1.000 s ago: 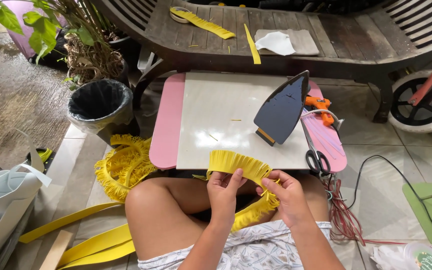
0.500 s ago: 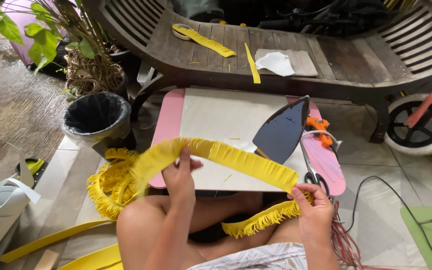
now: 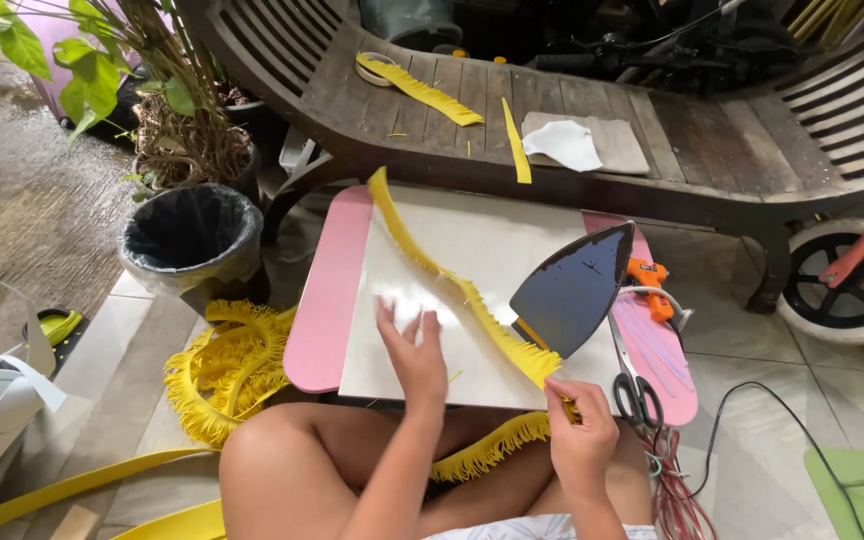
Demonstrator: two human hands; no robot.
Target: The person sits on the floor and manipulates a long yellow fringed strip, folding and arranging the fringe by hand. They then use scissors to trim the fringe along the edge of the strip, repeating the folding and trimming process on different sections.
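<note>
From the head view, the yellow fringe strip [image 3: 452, 280], held taut in the air half a second ago, now lies slanted across the white surface [image 3: 472, 300] on its pink board [image 3: 327, 290]. The left hand [image 3: 414, 352] has let go; its fingers [image 3: 387, 320] are spread flat on the smooth sheet, just left of the strip. The right hand [image 3: 582, 435] pinches the strip's frayed near end, below the upturned iron's [image 3: 574, 290] dark wedge-shaped soleplate

Head camera, steeply downward, close overhead
</note>
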